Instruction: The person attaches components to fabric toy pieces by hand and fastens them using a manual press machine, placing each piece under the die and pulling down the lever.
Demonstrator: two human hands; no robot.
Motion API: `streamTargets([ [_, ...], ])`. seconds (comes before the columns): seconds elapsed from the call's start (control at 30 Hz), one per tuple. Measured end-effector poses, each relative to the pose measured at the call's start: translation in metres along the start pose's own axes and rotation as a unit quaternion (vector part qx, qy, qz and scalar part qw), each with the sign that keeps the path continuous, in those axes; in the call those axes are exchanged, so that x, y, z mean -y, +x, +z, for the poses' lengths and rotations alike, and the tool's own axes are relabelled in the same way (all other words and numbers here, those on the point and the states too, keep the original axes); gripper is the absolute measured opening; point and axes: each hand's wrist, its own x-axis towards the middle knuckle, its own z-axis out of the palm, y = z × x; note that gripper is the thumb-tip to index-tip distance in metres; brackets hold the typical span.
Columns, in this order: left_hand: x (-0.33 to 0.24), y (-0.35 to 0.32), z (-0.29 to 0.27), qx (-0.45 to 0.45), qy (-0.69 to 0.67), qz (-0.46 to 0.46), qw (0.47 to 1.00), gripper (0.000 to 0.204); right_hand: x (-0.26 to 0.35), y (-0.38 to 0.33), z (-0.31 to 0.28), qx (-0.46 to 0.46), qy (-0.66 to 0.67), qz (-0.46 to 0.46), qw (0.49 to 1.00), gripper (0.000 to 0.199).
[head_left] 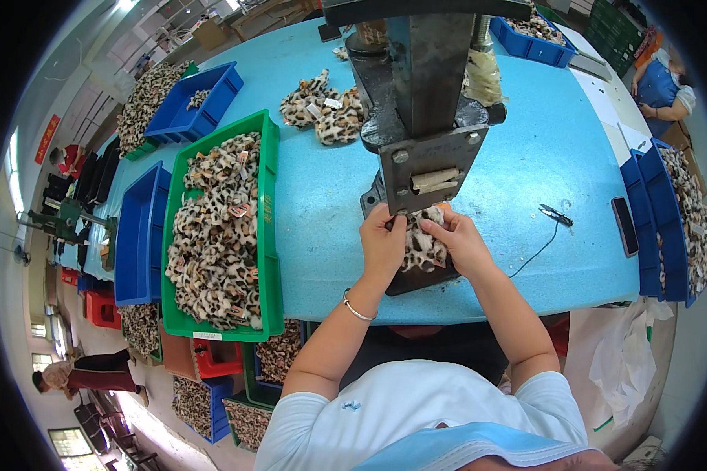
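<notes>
Both my hands pinch a spotted plush piece [426,253] at the foot of a dark metal press [424,86]. My left hand [382,245] grips its left side, thumb and fingers closed on the fabric. From the right, my right hand [459,239] holds the other side, the thumb lying over the plush. The piece is white with black and tan spots. It lies under the press's bolted front plate [434,169], over a dark base [423,280]. My fingertips are partly hidden by the plush and the plate.
At left stands a green crate [269,235] heaped with spotted plush pieces, beside blue bins [143,235]. More plush [338,122] lies behind the press. Thread snips [556,215] on a cord and a phone [624,226] rest at right. Another person [664,90] sits at the far right.
</notes>
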Motion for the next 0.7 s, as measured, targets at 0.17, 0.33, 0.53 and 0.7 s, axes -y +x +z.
streamTargets([
  [0.17,-0.02,-0.008,-0.004,0.028,-0.051,-0.078,0.995,0.011,0.008,0.007,-0.006,0.004,-0.055,-0.029,0.998,0.023],
  [0.33,-0.04,-0.008,-0.004,0.076,0.115,0.017,0.99,0.03,0.025,0.02,-0.003,0.006,-0.269,-0.114,0.956,0.016],
  [0.53,-0.038,-0.005,-0.007,0.085,0.161,0.0,0.983,0.032,0.029,0.036,-0.009,0.042,-0.141,-0.019,0.989,0.015],
  [0.7,-0.03,-0.007,-0.009,0.079,0.136,0.041,0.987,0.033,0.031,0.033,-0.002,0.034,-0.182,-0.012,0.983,0.011],
])
